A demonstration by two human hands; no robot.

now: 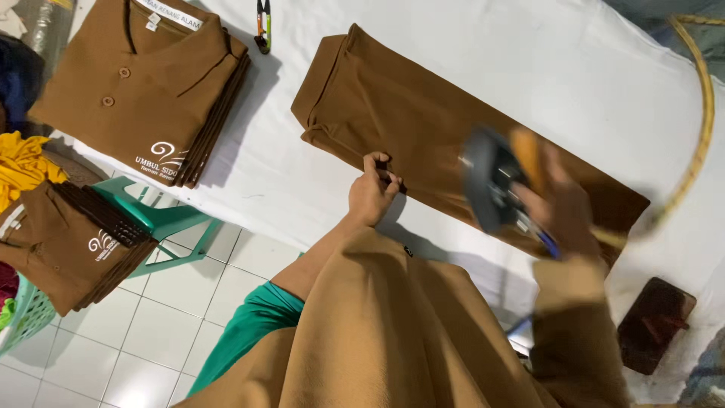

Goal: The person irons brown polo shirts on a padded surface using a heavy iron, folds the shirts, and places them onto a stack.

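Brown folded shirt (423, 128): left hand (371, 193) pinches its near edge; right hand (563, 208), motion-blurred, grips an iron (491, 181), details indistinct.

A brown shirt (423, 128) lies flat on the white padded table, folded lengthwise into a long narrow strip that runs slantwise from the upper middle of the view down toward the right. Its far end shows a turned-over fold with a stitched hem, and its near long edge is pinched at about the midpoint. The cloth is plain, smooth and a warm mid-brown. An iron (495, 181) stands on the shirt's right half, blurred; it has a dark grey body, an orange-brown handle on top and a bluish part low down.
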